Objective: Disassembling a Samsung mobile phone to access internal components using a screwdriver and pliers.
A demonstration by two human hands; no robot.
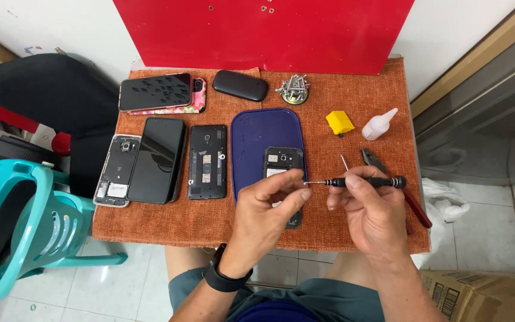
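My right hand (369,210) grips a small black precision screwdriver (369,182) held level, its thin tip pointing left. My left hand (267,207) hovers over an opened black phone (282,161), and its thumb and fingertip pinch at the screwdriver's tip. Whether a screw sits between those fingers is too small to tell. The phone lies with its back cover off on a dark blue work mat (263,131), partly hidden under my left hand. A black watch is on my left wrist.
An orange cloth (168,220) covers the small table. On it lie several other phones (157,160), a black phone case (240,85), a dish of screws (293,89), a yellow block (340,122), a white glue bottle (379,124), red-handled pliers (409,197) and a thin metal pick (344,162). A teal plastic chair (25,226) stands left.
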